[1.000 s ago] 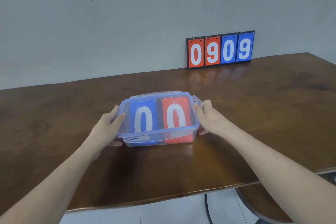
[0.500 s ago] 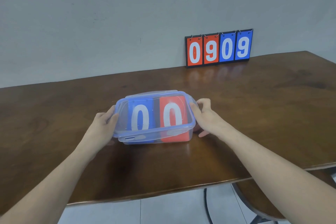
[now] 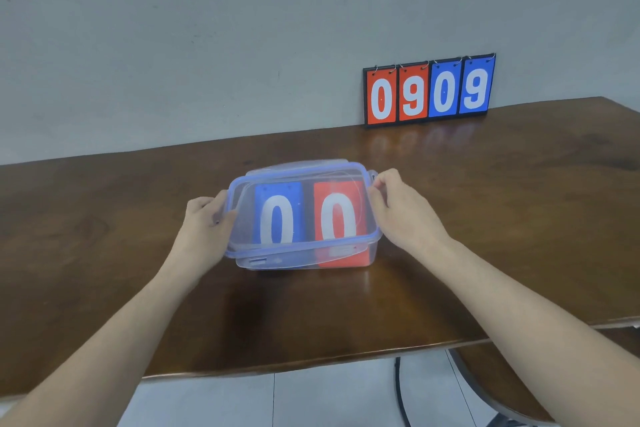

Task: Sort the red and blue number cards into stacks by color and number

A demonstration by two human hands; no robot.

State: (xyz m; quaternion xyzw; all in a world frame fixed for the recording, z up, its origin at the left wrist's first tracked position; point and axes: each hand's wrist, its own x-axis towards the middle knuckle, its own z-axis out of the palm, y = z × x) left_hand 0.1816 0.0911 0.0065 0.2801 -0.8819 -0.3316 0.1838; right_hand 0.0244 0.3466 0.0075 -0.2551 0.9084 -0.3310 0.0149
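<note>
Clear plastic box [image 3: 304, 256] with a blue-rimmed lid [image 3: 301, 211], gripped at both short ends on the brown wooden table [image 3: 485, 218].
Left hand [image 3: 204, 229] curls round the lid's left edge, right hand [image 3: 398, 215] pinches its right edge; fingertips are partly hidden behind plastic. Through the hazy lid show a blue zero card [image 3: 277, 215] and a red zero card [image 3: 337, 215], upright, lower parts blurred; cards beneath cannot be told. The box's long axis runs left to right. A flip scoreboard [image 3: 429, 92] reading 0909 leans by the wall.

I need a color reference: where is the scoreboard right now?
In the head view, the scoreboard stands upper right, at the table's far edge against the wall.
</note>
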